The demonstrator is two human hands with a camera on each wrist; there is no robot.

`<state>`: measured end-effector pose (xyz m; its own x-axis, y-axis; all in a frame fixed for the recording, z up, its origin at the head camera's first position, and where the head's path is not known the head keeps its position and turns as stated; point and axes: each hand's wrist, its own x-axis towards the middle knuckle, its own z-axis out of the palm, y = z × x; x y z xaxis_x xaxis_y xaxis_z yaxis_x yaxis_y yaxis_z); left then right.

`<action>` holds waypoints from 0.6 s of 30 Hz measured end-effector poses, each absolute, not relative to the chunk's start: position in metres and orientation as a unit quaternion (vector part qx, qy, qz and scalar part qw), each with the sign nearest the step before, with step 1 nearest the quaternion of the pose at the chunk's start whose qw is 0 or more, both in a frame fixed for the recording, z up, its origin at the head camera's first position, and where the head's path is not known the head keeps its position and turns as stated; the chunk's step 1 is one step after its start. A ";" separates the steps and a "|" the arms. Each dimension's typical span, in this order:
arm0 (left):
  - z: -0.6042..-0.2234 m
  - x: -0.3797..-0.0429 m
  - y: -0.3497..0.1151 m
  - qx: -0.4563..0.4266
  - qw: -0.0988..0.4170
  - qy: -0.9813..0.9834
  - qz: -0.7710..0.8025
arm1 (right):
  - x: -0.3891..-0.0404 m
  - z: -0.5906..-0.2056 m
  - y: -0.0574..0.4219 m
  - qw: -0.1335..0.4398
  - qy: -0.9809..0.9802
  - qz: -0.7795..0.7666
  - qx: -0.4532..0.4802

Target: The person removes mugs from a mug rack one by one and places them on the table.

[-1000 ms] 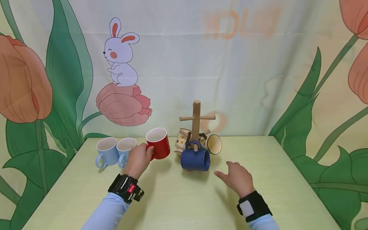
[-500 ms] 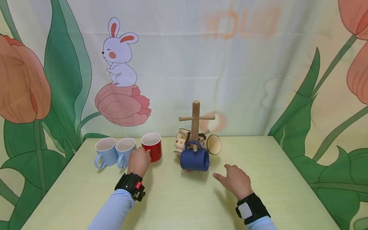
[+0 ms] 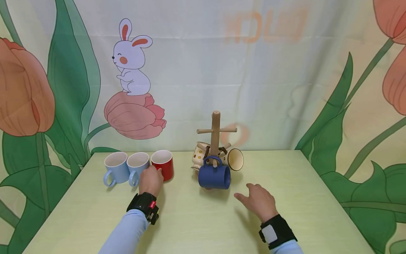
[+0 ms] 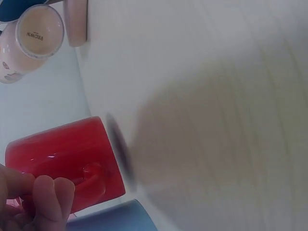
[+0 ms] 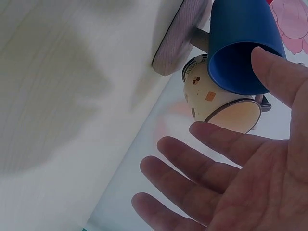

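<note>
My left hand (image 3: 151, 180) pinches the handle of a red mug (image 3: 166, 165), which is upright beside two light blue mugs. In the left wrist view the curled fingers (image 4: 46, 197) hold that handle; whether the mug's base touches the table I cannot tell. The nearer light blue mug (image 3: 138, 163) stands just left of the red one, with the other light blue mug (image 3: 116, 168) beyond it. My right hand (image 3: 259, 201) hovers with spread fingers, holding nothing, right of a dark blue mug (image 3: 214, 177) hung by its handle on a wooden mug tree (image 3: 215, 132).
Two cream patterned mugs hang behind the dark blue one: a left mug (image 3: 199, 155) and a right mug (image 3: 236, 159). The mug tree's upper pegs are bare. A printed curtain (image 3: 272, 88) hangs behind the table's (image 3: 203, 225) back edge.
The red mug has moved left and down in my left hand, to beside the light blue mugs. My right hand has lowered slightly and stays spread.
</note>
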<state>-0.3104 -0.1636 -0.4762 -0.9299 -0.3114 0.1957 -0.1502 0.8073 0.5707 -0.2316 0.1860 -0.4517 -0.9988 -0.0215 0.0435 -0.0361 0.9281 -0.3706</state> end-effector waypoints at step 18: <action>-0.486 -0.304 -0.173 0.130 0.127 -0.934 -0.307 | -0.234 -0.460 0.183 0.008 -0.982 0.188 0.018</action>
